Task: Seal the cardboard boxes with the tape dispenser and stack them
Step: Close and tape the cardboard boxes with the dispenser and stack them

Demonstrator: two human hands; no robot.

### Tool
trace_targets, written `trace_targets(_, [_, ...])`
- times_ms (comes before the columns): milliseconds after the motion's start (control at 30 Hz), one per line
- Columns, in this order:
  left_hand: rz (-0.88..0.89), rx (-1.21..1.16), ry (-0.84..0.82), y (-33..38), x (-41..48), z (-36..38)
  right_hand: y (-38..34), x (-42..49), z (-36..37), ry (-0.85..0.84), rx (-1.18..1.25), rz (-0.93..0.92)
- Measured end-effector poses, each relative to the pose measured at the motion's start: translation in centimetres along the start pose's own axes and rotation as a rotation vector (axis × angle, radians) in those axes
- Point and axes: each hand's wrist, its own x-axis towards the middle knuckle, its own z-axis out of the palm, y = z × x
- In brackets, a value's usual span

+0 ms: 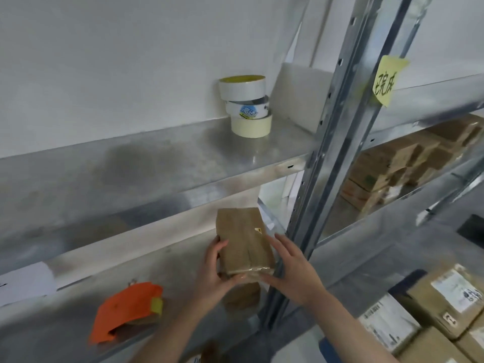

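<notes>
The left hand (213,268) and right hand (290,271) are bare, forearms likewise uncovered.

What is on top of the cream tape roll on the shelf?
A white blue-labelled tape roll, and on that a white yellow-cored tape roll. They cover the centre of the cream tape roll.

cardboard boxes (445,301) run off the lower right edge.
</notes>
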Motion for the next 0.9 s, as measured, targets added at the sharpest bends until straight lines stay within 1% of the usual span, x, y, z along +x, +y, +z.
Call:
trace_targets(167, [-0.070, 0.098, 0.049, -1.8, 1.5, -0.1, 1.7, 2.8, 2.3, 0.002, -0.099, -0.066])
trace_targets(333, [-0.128, 0.144, 0.071, -3.3, 2.2, 0.0, 2.5, 4.0, 4.4, 0.041, -0.174, -0.038])
trace_targets(433, [-0.159, 0.126, 0.056, -4.4, 2.4, 0.4, 2.3, 4.0, 6.0, 0.031, -0.169, -0.008])
trace_targets(567, [-0.198, 0.005, 0.061, -6.0, 2.2, 1.5, 2.7, 4.5, 8.0, 0.049, -0.209, 0.015])
trace_targets(633, [-0.188, -0.042, 0.080, -7.3, 2.2, 2.3, 2.9, 4.7, 8.3, -0.012, -0.163, 0.055])
trace_targets(700, [-0.185, -0.092, 0.091, -8.2, 2.5, 3.1, 3.1, 4.8, 8.3, -0.049, -0.059, 0.088])
trace_targets(833, [-0.217, -0.213, 0.107, -8.1, 2.6, 3.8, 2.8, 4.4, 8.8, -0.017, 0.223, 0.150])
trace_targets(900, [-0.247, -0.267, 0.109, -7.8, 2.5, 3.8, 2.7, 4.2, 8.9, 0.004, 0.291, 0.185])
